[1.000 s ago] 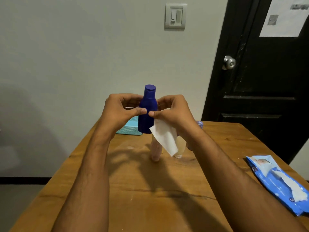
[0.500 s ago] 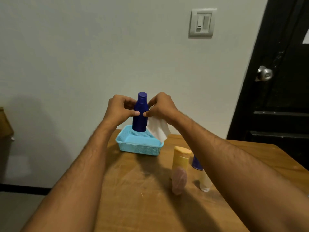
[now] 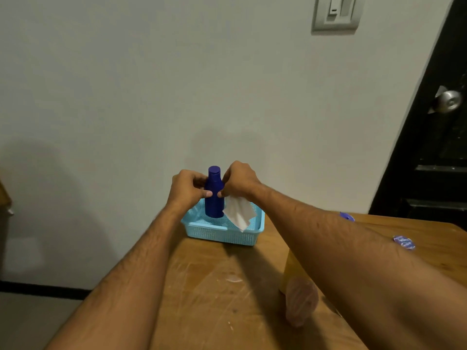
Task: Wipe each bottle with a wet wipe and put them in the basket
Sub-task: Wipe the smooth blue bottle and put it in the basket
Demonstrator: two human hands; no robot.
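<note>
Lowering the blue bottle point(image 3: 214, 195) upright into the light blue basket point(image 3: 222, 234) is the step in hand, judging by how its base is sitting inside the basket walls at the far edge of the wooden table point(image 3: 214, 294); the left hand point(image 3: 188, 189) is curling its fingers and thumb round the bottle's body from the 9 o'clock side, while the right hand point(image 3: 238, 181) is touching the bottle's shoulder from 3 o'clock with fingers bent, pinching a white wet wipe point(image 3: 238, 214) that is hanging down over the basket's right half; whether the bottle is already resting on the basket floor I cannot tell; doing this well is likely meaning keeping the bottle vertical, letting it settle on the mesh before loosening the left fingers, and drawing the wipe clear toward 3 o'clock so it is not getting trapped under the base; other things are waiting nearer the person: a yellow-capped bottle point(image 3: 290, 271) at about 5 o'clock from the basket, partly hidden by the right forearm, with a pinkish bottle point(image 3: 300, 301) just in front of it; two small blue pieces are peeking out beyond the right arm, too hidden to name; the right forearm is crossing above those bottles, so pulling back low could be knocking them over
</note>
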